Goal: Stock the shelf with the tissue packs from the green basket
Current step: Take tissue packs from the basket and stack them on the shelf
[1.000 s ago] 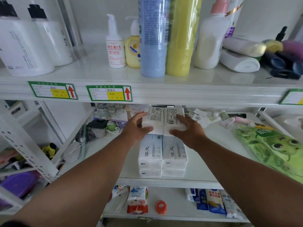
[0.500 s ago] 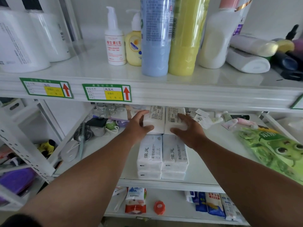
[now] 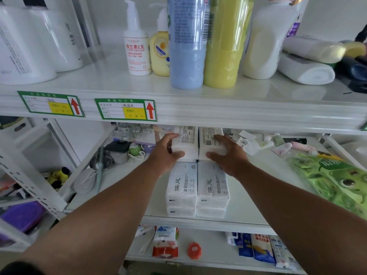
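Note:
Two white tissue packs lie side by side at the back of the middle shelf [image 3: 258, 191], barcodes up. My left hand [image 3: 165, 153] grips the left rear tissue pack [image 3: 186, 143], thumb on its near edge and fingers round its left side. My right hand [image 3: 230, 155] grips the right rear tissue pack [image 3: 208, 137] in the same way from the right. In front of them stand front stacks of tissue packs [image 3: 196, 187] with grey print, two columns, near the shelf's front edge. The green basket is not in view.
A green frog-print bag [image 3: 333, 181] lies at the shelf's right. Hairbrush [image 3: 100, 161], small jars and a green ball crowd the left; sachets and tubes [image 3: 258, 143] sit right of my hands. Bottles [image 3: 186, 42] stand on the upper shelf; packs and a red tape roll [image 3: 194, 250] lie below.
Both hands have pushed the two rear packs a little deeper under the upper shelf, and the view has moved closer. The front stacks have not moved.

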